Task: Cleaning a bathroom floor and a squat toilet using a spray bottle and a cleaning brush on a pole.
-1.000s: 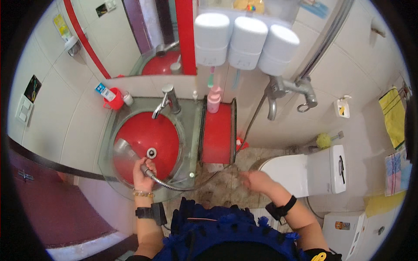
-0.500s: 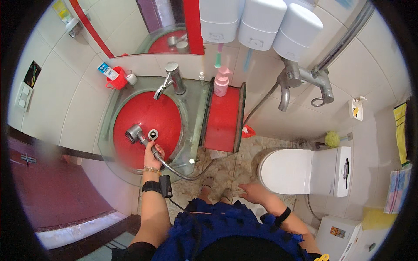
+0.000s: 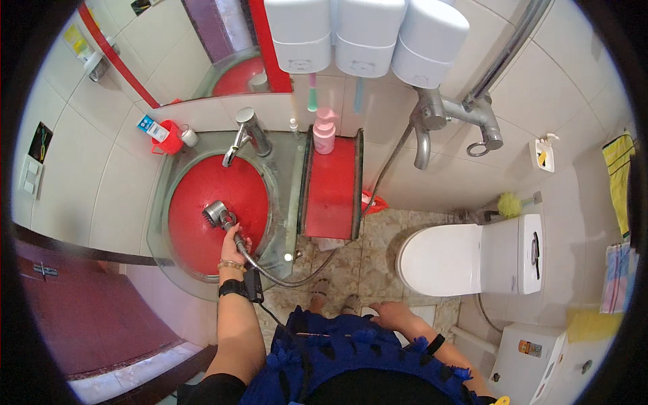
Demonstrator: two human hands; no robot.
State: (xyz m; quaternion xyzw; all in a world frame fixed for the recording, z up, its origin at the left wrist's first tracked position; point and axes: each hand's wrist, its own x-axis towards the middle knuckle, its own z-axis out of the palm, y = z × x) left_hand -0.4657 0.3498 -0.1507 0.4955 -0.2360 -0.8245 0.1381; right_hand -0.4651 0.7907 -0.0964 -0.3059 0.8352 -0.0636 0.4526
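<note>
My left hand (image 3: 233,246) is wrapped around the handle of a silver shower head (image 3: 217,214), held over the red sink basin (image 3: 196,189). The head lies tilted to the upper left, and its grey hose (image 3: 290,283) runs from my hand off to the right past the counter's front edge. The drain is hidden behind the handle and my hand. Close to the front of my blue garment, my right hand (image 3: 393,316) hangs over the floor with its fingers loosely stretched and nothing in them.
A chrome faucet (image 3: 252,132) stands behind the basin on a glass counter (image 3: 283,202). A pink pump bottle (image 3: 325,133) sits on the red shelf (image 3: 331,196). To the right is a white toilet (image 3: 439,260). A red cup (image 3: 169,138) holds a tube.
The shower head has turned and shifted a little in the basin, and its handle now covers the drain. My right hand has drawn in nearer my body. The whole view has shifted slightly.
</note>
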